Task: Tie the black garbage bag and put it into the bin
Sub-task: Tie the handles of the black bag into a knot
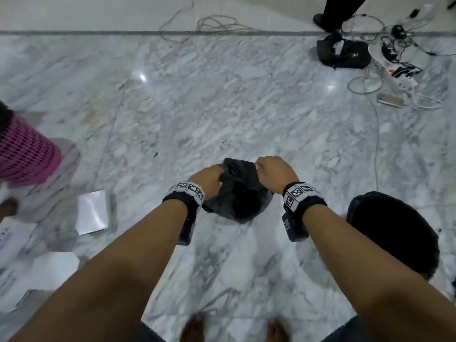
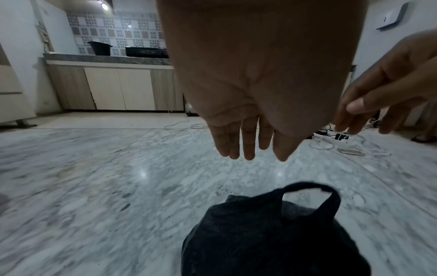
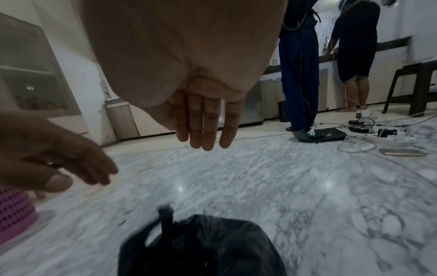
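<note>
Fingers point(image 2: 248, 142) straight on my left hand point(image 1: 207, 178) and right hand point(image 1: 274, 171), gripping nothing, over crumpled black plastic garbage bag point(image 1: 237, 193). Handle loop point(image 2: 307, 185) untied. Tying and drop into round black bin point(image 1: 392, 233) both left.

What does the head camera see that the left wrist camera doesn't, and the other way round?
Only the head view shows the pink perforated plastic basket on the left, the round black container on the right, white papers on the grey marble floor and the person's bare feet. Only the left wrist view shows the kitchen counter with pale cabinet doors, a black bucket on it, and that the left hand has straight fingers, holding nothing. Both show the crumpled black plastic garbage bag on that floor, the right hand and tangled cables.
</note>
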